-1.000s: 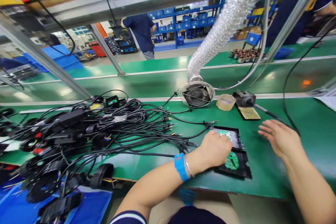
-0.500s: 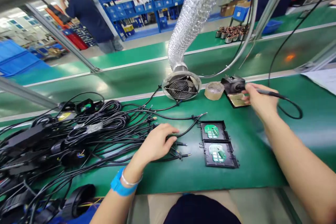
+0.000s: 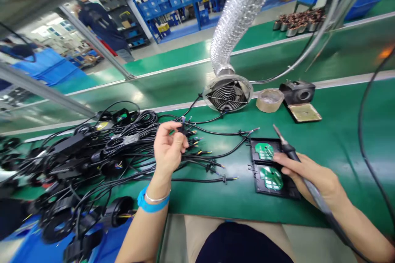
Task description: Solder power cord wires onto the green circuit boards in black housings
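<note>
Soldering iron (image 3: pixel 314 194) observed in the right hand (image 3: pixel 322 178), fingers wrapped round the handle. From my remote post I record its long axis as slanting from beside the right forearm up and leftward, tip pointing away from the wearer, beyond the fingers and near the upper circuit board (image 3: pixel 264 151).

Two boards noted: the upper, and the lower circuit board (image 3: pixel 271 178) nearer the wearer, each in a black case half (image 3: pixel 258 185). Both lie just left of the right fingers, which overlap the cases in my view; contact I cannot confirm.

Left hand (image 3: pixel 169 148): thumb and forefinger pinched narrow on a black cable end (image 3: pixel 182 126), its leads directed away from the wearer. I find the boards to the right of these fingers, across a stretch of green bench (image 3: pixel 216 201). Governing relation, in my judgement: right hand beside the boards, left hand well apart, the cable end not aligned toward them.
</note>
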A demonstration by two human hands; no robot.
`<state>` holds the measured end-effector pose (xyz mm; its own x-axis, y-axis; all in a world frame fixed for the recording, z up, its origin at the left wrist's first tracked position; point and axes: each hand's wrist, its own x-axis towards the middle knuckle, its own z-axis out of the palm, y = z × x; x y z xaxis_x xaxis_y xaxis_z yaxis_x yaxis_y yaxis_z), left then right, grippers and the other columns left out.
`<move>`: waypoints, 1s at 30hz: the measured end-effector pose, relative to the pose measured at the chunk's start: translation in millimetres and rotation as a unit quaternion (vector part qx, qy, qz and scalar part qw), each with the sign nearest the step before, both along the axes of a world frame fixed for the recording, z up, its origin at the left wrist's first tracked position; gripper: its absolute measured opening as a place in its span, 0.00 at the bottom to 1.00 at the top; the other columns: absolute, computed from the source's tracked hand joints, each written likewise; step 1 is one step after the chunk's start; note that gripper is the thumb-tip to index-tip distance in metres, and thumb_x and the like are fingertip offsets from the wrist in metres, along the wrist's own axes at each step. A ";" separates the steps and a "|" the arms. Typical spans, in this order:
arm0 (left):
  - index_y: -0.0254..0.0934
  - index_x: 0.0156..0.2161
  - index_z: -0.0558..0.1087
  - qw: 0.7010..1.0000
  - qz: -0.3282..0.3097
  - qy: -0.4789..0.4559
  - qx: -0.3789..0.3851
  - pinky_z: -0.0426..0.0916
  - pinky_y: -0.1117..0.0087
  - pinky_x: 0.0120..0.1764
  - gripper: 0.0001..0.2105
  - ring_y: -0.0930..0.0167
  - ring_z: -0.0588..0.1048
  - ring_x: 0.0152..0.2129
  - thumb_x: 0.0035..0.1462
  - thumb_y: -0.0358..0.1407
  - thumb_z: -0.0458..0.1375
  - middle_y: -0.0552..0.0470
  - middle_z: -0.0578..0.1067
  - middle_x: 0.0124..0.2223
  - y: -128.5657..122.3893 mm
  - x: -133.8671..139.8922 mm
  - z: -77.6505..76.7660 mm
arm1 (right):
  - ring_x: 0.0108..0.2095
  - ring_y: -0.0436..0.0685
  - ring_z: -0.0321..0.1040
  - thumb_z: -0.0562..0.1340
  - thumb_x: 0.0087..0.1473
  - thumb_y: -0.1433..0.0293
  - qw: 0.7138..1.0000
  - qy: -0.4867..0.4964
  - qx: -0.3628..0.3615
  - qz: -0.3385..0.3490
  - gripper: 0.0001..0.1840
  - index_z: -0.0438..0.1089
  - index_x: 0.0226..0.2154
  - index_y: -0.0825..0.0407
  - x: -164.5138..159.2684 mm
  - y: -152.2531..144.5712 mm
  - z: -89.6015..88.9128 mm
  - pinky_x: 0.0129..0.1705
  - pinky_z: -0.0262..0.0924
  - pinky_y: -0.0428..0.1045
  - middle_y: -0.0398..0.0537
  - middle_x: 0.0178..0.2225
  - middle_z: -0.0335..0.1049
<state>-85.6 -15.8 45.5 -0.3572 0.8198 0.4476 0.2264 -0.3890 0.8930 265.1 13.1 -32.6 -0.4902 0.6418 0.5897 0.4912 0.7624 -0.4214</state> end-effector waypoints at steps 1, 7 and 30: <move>0.39 0.40 0.66 0.999 0.011 -0.026 0.042 0.56 0.81 0.14 0.10 0.81 0.66 0.14 0.55 0.39 0.60 0.58 0.67 0.31 -4.9 -6.5 12.3 | 0.41 0.53 0.73 0.57 0.58 0.73 1.000 -0.007 0.017 0.018 0.14 0.70 0.46 0.47 -2.2 3.0 -3.1 0.52 0.65 0.50 0.45 0.43 0.74; 0.41 0.39 0.69 0.973 0.050 -0.026 0.222 0.50 0.79 0.12 0.06 0.82 0.60 0.13 0.57 0.37 0.58 0.57 0.70 0.36 -30.0 -10.0 79.6 | 0.43 0.57 0.73 0.63 0.54 0.66 1.000 0.001 -0.015 0.028 0.12 0.68 0.42 0.50 -13.6 9.5 -17.0 0.59 0.58 0.54 0.47 0.45 0.73; 0.37 0.49 0.68 0.835 -0.154 0.526 -0.048 0.66 0.65 0.45 0.12 0.67 0.69 0.42 0.60 0.31 0.56 0.46 0.71 0.45 -56.2 20.2 -62.0 | 0.39 0.52 0.74 0.60 0.56 0.72 0.996 0.005 -0.081 -0.036 0.07 0.69 0.39 0.49 23.0 -17.1 2.8 0.50 0.67 0.46 0.44 0.39 0.75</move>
